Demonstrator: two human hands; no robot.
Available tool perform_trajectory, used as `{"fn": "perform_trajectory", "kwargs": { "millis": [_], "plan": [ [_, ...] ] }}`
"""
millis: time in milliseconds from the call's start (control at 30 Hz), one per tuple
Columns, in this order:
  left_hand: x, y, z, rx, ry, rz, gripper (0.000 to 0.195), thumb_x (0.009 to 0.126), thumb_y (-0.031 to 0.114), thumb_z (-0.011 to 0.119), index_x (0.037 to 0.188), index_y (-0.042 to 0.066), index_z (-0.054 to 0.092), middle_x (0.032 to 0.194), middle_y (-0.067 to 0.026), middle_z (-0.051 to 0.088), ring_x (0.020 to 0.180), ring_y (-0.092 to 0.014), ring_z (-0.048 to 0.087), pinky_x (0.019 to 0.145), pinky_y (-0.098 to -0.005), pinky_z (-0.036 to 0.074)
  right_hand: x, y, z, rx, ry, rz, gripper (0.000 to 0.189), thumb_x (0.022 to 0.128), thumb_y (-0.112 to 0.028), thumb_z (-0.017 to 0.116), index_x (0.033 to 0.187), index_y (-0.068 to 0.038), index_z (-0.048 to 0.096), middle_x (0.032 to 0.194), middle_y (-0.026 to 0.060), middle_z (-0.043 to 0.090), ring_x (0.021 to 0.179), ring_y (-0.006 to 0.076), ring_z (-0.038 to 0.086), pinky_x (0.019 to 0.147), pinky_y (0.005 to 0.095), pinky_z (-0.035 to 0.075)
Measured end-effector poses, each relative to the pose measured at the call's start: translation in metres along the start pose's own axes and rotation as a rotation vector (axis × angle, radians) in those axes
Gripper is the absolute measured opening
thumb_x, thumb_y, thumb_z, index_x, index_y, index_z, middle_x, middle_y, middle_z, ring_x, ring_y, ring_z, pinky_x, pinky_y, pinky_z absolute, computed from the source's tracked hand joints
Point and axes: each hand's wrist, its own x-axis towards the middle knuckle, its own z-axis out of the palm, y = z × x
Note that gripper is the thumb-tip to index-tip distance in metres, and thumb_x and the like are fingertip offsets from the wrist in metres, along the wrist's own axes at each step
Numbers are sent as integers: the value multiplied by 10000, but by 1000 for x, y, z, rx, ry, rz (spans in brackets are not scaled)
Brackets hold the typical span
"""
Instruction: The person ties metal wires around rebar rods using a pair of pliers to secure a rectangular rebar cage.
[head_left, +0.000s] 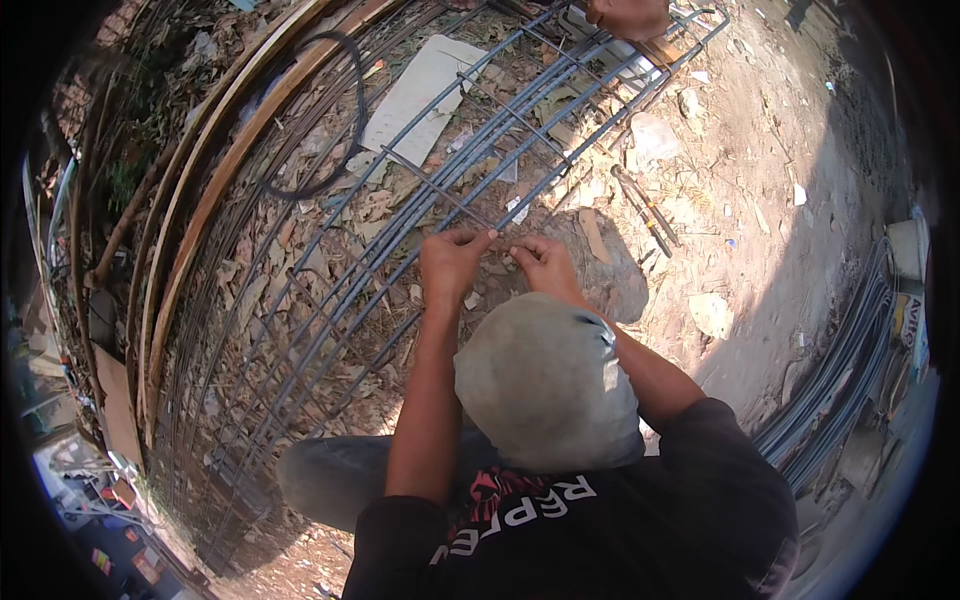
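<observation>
A long reinforcing-bar cage (517, 116) of dark ribbed bars and thin cross ties runs diagonally over the leaf-strewn ground before me. At its near bar, my left hand (452, 262) has thumb and forefinger brought together. My right hand (551, 268) is beside it, just right of the near bar, with its fingertips pinched too. Whatever lies between the fingertips is too small to make out. My bent knees, one in faded cloth (547, 382), are below the hands. Dark-handled pincers (645, 211) with yellow bands lie on the ground to the right.
A coil of dark tie wire (362, 112) lies at the upper left, beside a pale board (424, 97). Farther left are long timber strips (217, 169) and thin rods. Bundled bars (832, 375) and a bucket (907, 247) line the right side. Something reddish-brown rests at the cage's far end.
</observation>
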Motion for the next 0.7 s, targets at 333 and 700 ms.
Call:
{"fn": "perform_trajectory", "kwargs": {
  "millis": [333,700],
  "plan": [
    [2,-4,4,-86,-1,57,336,835,250,850,982,-47,795,781,-86,746,689,-140,664,646,-295,510,2,-22,3,-167,20,-111,221,935,-187,651,1023,-6,742,839,217,706,776,378,694,721,446,519],
    [3,0,2,-124,-134,-16,329,865,223,822,1032,-57,781,877,-115,771,777,-168,720,701,-307,543,5,-17,-2,-234,46,-246,154,932,-117,679,1029,-16,743,820,220,693,707,365,658,682,428,504]
  ]
}}
